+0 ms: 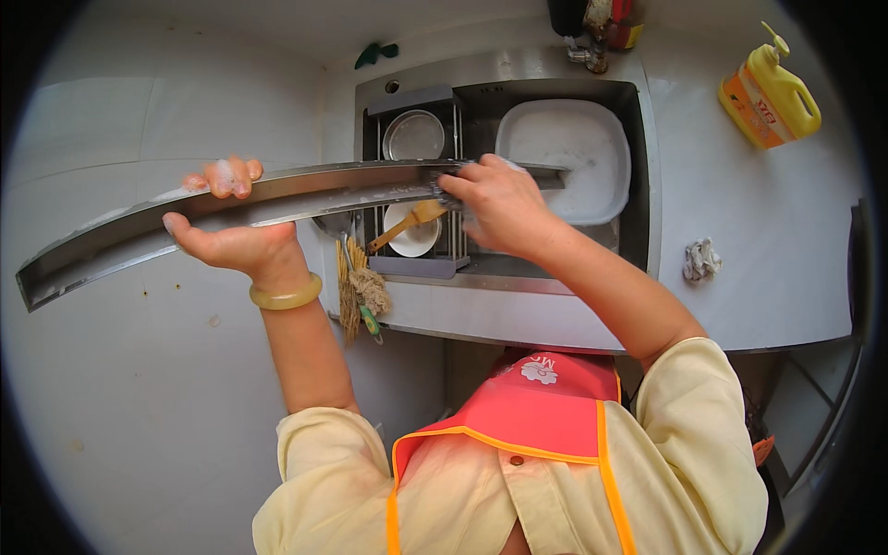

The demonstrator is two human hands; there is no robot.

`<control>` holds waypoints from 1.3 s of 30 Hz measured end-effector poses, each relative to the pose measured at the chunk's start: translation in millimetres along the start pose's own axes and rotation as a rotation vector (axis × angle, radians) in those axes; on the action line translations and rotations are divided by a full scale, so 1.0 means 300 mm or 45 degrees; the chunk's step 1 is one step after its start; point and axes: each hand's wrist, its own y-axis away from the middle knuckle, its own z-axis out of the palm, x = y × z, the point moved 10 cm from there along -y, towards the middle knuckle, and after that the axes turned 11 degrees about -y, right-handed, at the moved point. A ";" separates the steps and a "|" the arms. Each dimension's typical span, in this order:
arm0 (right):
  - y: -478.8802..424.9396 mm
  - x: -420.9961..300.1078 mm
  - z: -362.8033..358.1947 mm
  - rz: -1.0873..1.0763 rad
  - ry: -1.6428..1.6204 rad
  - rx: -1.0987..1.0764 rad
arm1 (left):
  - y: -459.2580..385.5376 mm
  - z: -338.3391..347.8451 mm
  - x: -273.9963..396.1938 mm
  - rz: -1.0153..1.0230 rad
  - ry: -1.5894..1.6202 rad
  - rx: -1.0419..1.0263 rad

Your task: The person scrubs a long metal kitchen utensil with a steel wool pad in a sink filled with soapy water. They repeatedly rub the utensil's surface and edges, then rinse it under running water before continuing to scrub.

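Note:
A long metal channel-shaped trough point(312, 191) with suds on its edges spans from the far left to over the sink. My left hand point(236, 236), foamy at the fingers, grips it around its left half. My right hand point(496, 201) presses a dark scouring pad, partly hidden by the fingers and blurred, onto the trough nearer its right end. That right end reaches over a white plastic basin point(603, 208) of sudsy water in the stainless steel sink point(642, 173).
A grey rack point(416, 267) in the sink's left side holds a metal dish point(414, 135), a white bowl point(415, 239) and a wooden spatula point(399, 227). Brushes point(371, 291) hang at the counter edge. A yellow detergent bottle point(770, 97) and crumpled cloth point(702, 261) lie right; a faucet point(590, 55) stands behind.

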 end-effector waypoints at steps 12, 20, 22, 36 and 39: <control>0.077 0.279 -0.077 0.147 -0.703 0.057 | 0.001 0.018 -0.046 -0.030 0.004 -0.037; 0.113 0.272 -0.177 -0.014 -0.207 0.526 | -0.005 0.065 -0.049 -0.037 0.011 -0.018; 0.113 0.213 -0.155 -0.146 0.000 0.499 | -0.002 0.076 -0.054 -0.038 0.020 -0.005; 0.038 0.072 -0.087 0.007 0.176 0.146 | 0.057 0.097 -0.011 -0.003 -0.016 0.062; -0.004 -0.028 -0.109 -0.001 0.007 0.100 | 0.081 0.119 0.000 -0.007 0.030 0.025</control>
